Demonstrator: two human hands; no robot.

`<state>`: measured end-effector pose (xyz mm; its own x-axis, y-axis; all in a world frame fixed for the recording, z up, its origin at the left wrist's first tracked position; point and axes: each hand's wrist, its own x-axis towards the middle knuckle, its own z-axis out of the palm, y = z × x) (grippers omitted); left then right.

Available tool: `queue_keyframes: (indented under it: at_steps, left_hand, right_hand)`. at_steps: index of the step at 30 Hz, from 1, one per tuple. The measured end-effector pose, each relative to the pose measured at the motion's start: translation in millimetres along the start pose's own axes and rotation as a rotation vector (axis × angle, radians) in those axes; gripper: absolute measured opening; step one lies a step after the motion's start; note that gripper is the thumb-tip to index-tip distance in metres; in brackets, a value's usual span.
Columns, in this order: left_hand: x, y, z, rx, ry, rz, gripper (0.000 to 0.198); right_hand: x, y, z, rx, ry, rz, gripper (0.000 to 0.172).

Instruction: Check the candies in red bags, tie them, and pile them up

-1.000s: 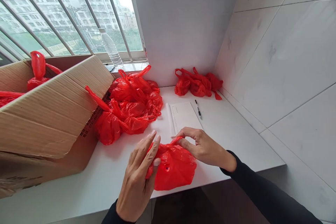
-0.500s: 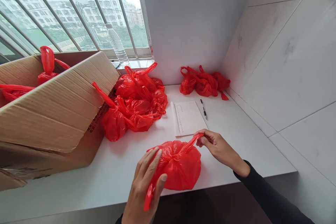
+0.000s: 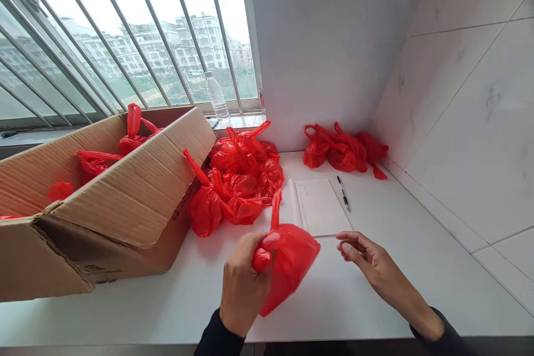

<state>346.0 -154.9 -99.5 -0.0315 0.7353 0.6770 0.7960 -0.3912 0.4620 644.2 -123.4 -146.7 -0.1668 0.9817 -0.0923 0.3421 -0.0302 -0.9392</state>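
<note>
A red plastic bag [image 3: 292,258], knotted and bulging, hangs tilted above the front of the white table. My left hand [image 3: 245,283] grips it by the gathered top, and one loose handle sticks upward. What the bag contains is hidden. To its right, my right hand [image 3: 371,264] hovers with nothing in it, the fingers loosely curved and apart from the bag. Just beyond that hand lies a notepad [image 3: 323,208] with small printed or written marks, and a black pen [image 3: 344,194] rests along its right side.
Several tied red bags [image 3: 246,178] are heaped beside a large open cardboard box [image 3: 137,178], which holds more red bags. Another group of red bags [image 3: 344,149] sits at the back right by the tiled wall. A clear bottle [image 3: 217,99] stands on the barred window's sill.
My left hand has closed on the red bag and lifted it off the table, tilting it. My right hand has let go of the bag's handle. The view has shifted left and up.
</note>
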Motion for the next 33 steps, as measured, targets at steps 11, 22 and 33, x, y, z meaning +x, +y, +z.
queue_keyframes:
  at_steps: [11,22,33]
  left_hand:
    - [153,-73,-19.1,0.260,0.404,-0.130,0.067]
    - [38,-91,104.2,0.107,0.218,0.191,0.034]
    - [30,-115,129.2,-0.049,0.197,0.157,0.034]
  right_hand:
    - [4,2,-5,0.047,0.059,-0.025,0.047]
    - [132,-31,-20,-0.019,0.248,-0.212,0.036]
    - [312,-99,5,-0.240,0.453,-0.253,0.034]
